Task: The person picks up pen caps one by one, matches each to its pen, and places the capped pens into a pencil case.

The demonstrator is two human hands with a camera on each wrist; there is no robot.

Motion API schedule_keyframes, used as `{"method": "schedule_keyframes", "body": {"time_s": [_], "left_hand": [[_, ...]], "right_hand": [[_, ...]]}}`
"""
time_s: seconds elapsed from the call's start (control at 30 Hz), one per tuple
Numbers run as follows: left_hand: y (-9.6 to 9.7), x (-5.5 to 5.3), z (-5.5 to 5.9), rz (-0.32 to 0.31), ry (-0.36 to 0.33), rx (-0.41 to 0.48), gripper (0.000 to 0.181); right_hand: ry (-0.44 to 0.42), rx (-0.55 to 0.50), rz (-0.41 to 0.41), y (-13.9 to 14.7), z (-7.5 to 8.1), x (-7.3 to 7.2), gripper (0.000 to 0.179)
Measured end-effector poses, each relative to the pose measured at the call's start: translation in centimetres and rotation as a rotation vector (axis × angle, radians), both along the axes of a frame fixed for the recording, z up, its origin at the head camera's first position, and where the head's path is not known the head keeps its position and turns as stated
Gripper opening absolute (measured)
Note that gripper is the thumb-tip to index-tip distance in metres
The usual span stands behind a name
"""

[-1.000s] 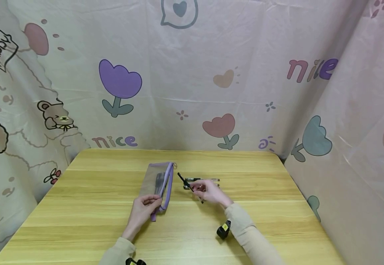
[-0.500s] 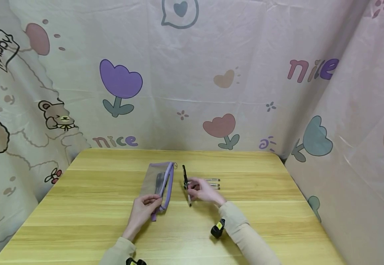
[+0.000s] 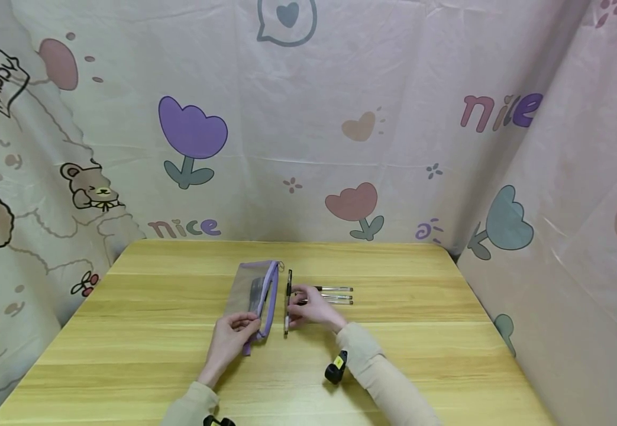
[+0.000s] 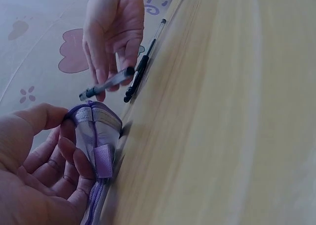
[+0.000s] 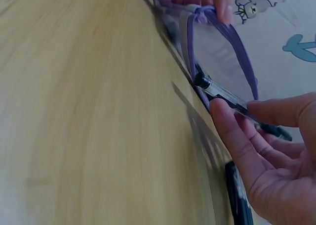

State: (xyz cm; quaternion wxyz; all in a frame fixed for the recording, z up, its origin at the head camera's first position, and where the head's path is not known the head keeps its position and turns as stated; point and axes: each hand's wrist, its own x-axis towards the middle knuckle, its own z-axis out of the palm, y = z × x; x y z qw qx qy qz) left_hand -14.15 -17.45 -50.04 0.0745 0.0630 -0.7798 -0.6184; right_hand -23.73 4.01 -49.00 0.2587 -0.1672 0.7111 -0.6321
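A translucent pencil case (image 3: 240, 290) with purple zip edging lies on the wooden table. Its zip side gapes toward the right, and dark pen-like items show through the sheet. My left hand (image 3: 228, 337) pinches the near end of the case's edge between thumb and fingers. Just right of that opening, my right hand (image 3: 316, 307) holds a clear gel pen (image 3: 289, 283) with a black grip. Thumb and fingertips pinch this pen (image 5: 227, 96) along its barrel in the right wrist view, apart from the case. Several similar pens (image 3: 338, 297) lie behind the right hand, partly covered.
The wooden tabletop (image 3: 393, 367) runs out to a patterned cloth backdrop (image 3: 287, 130) at the back and sides. A black wrist camera (image 3: 335, 368) hangs below my right sleeve.
My right hand has moved left toward the case with the pen. The pen has turned from slanted to nearly parallel with the case's opening. The left hand has stayed in place.
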Motion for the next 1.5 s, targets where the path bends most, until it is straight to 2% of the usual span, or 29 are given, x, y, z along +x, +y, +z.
{"method": "schedule_keyframes", "body": {"time_s": [0.17, 0.43, 0.6, 1.0, 1.2, 1.5], "left_hand": [[0.0, 0.0, 0.1, -0.004, -0.006, -0.005, 0.018], [0.0, -0.2, 0.1, -0.029, -0.004, -0.010, 0.019], [0.1, -0.2, 0.2, -0.041, -0.010, 0.000, 0.017], [-0.1, -0.1, 0.3, -0.061, 0.002, 0.042, 0.020], [-0.2, -0.2, 0.2, -0.065, 0.006, 0.047, 0.023], [-0.2, -0.2, 0.1, -0.053, -0.004, 0.069, 0.022]], "right_hand": [[-0.045, 0.013, -0.046, -1.5, 0.1, -0.2, 0.063], [-0.143, -0.032, -0.100, -4.0, -0.1, -1.1, 0.070], [-0.127, -0.014, -0.102, -5.4, -0.2, -1.5, 0.077], [-0.102, 0.020, -0.177, -7.1, -0.4, -1.6, 0.067], [-0.115, 0.007, -0.166, -7.1, -0.6, -1.7, 0.055], [-0.176, -0.018, -0.101, -6.2, -0.6, -1.6, 0.038]]}}
